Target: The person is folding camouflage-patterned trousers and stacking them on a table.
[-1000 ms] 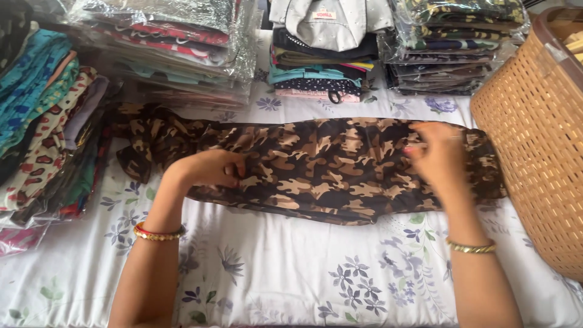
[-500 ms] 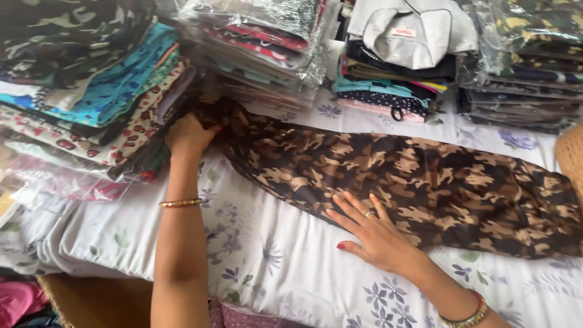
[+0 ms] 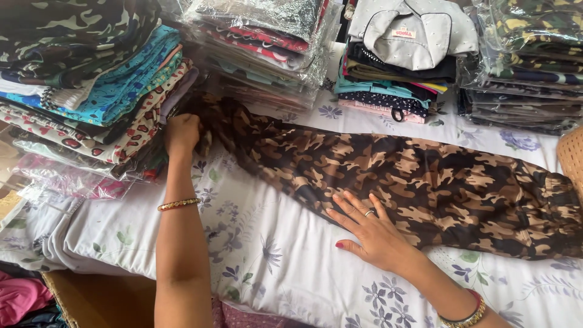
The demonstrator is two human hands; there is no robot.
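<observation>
Brown and tan camouflage trousers (image 3: 425,182), white bedsheet (image 3: 285,273) with purple-blue flowers, grey dotted garment (image 3: 413,30)

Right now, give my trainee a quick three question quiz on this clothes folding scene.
1. True or false: the right hand lies flat on the camouflage trousers.
2. Which end of the trousers does the left hand grip? A: the end by the folded clothes stack B: the end by the basket
3. What pattern has the bedsheet?

Key: 1 true. 2 A. 3 Flowers.
</observation>
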